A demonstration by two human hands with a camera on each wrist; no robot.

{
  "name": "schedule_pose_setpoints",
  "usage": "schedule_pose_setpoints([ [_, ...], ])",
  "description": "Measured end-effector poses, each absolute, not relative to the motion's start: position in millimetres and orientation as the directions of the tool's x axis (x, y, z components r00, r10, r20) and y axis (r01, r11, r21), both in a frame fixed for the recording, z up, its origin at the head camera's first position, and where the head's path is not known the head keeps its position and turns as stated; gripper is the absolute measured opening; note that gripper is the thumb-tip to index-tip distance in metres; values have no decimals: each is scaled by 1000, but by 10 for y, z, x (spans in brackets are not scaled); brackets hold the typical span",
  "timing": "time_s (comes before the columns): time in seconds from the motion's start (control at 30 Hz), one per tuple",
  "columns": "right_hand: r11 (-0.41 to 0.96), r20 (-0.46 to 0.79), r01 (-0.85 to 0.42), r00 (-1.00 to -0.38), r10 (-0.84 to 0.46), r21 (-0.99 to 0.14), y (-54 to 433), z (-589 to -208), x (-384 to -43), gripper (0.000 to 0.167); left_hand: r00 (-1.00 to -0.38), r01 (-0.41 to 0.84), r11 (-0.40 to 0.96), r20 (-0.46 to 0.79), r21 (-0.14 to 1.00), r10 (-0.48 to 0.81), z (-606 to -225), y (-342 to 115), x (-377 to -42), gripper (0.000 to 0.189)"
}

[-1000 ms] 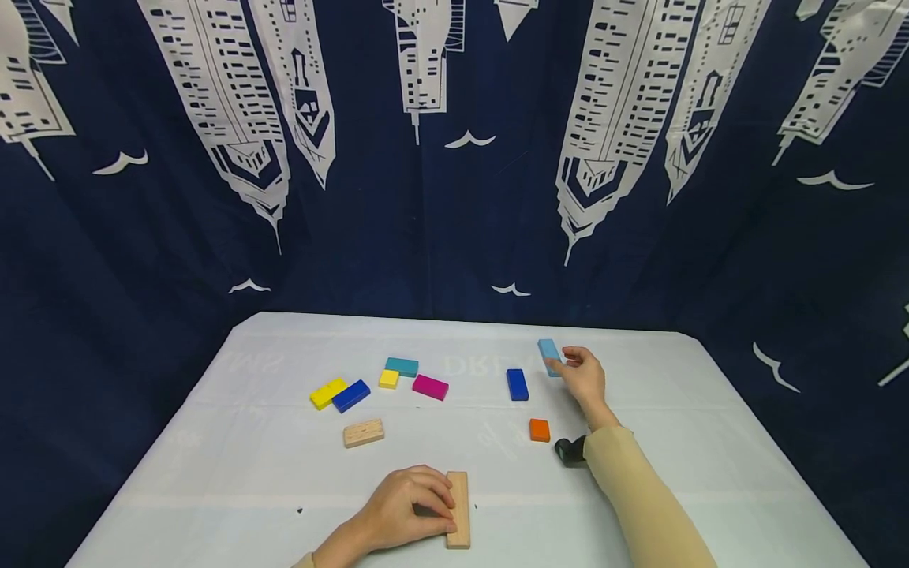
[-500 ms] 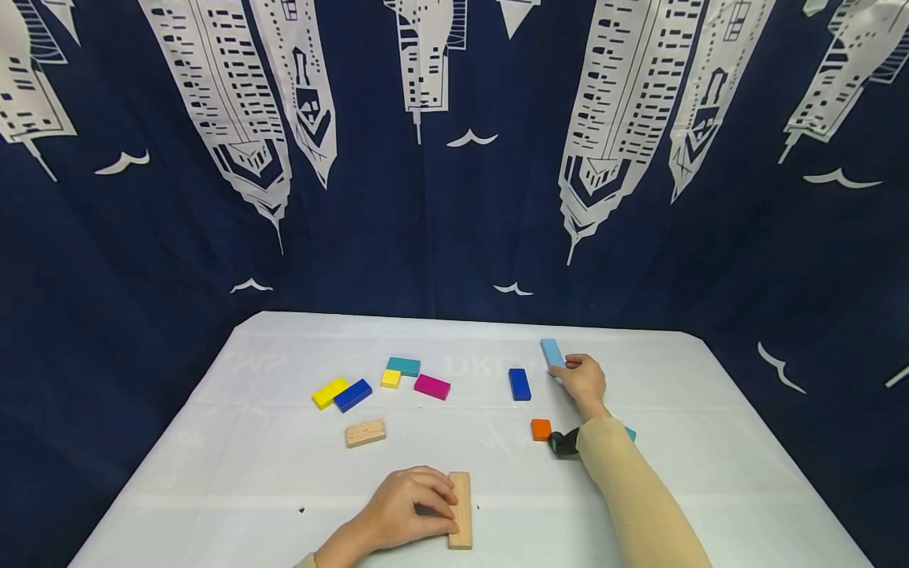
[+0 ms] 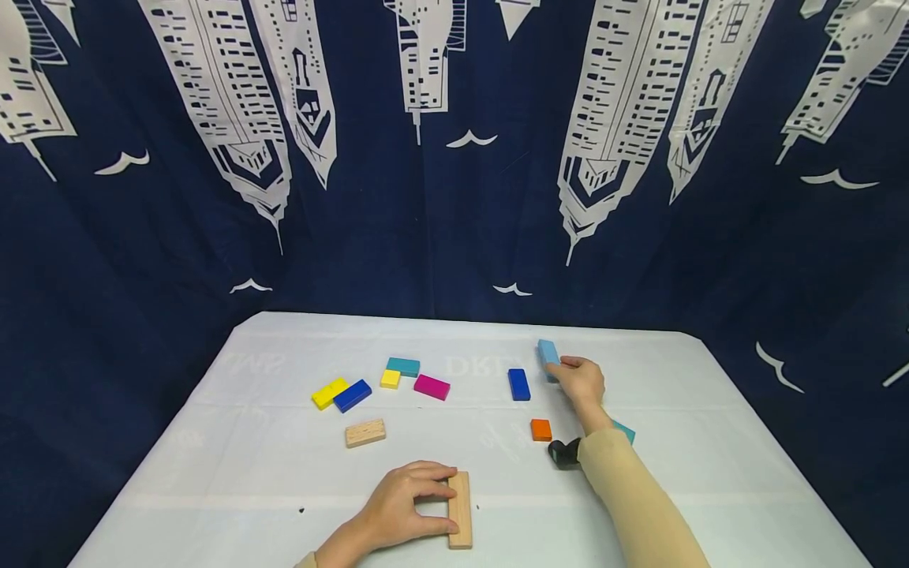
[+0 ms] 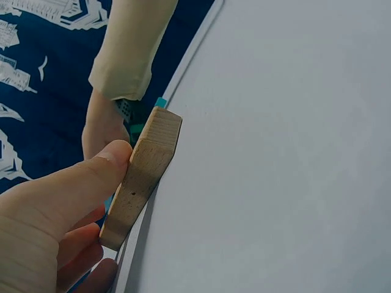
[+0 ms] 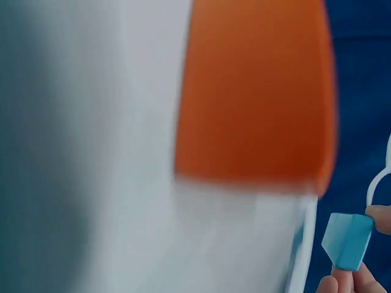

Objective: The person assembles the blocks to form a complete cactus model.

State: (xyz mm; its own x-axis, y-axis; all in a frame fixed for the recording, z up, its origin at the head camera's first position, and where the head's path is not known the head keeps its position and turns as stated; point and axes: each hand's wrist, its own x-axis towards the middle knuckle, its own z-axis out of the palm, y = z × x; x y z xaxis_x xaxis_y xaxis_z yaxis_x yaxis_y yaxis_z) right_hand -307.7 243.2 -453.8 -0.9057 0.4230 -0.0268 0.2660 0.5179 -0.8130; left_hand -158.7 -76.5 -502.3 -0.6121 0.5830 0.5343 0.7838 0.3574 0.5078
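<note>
In the head view my right hand (image 3: 581,383) pinches the near end of a light blue block (image 3: 548,355) at the back right of the table. The right wrist view shows this light blue block (image 5: 349,241) between the thumb and fingers. My left hand (image 3: 408,505) rests at the left long edge of a plain wooden block (image 3: 461,510) near the front, thumb and fingers spread apart along it. Seen from the left wrist, the thumb lies against the side of the wooden block (image 4: 143,174), while the other fingers are partly hidden below.
Left of the right hand lie a dark blue block (image 3: 519,384) and an orange block (image 3: 541,430). A teal block (image 3: 625,431) is partly behind the sleeve. Further left are yellow blocks (image 3: 330,392), a blue block (image 3: 353,395), a magenta block (image 3: 432,386) and another wooden block (image 3: 365,433).
The light blue block has tilted and shifted slightly toward me in my right hand. My left index finger has moved up toward the far end of the wooden block, spreading from the thumb.
</note>
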Motion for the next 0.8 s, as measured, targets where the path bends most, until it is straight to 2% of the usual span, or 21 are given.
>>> schedule_pose_setpoints([
  [0.2,454,-5,204,-915,403,-867,2265,-4484,-2904,47,-630,767,372,506,523,589,-5018,-770,-1588,41],
  [0.43,350,-49,180,-935,352,-919,1998,-4446,-2609,46,-616,783,394,513,481,598,-5011,-768,-1573,46],
  [0.8,310,-5,93,-962,273,-946,1640,-4565,-2127,39,-593,803,399,529,443,607,-4997,-754,-1559,44],
])
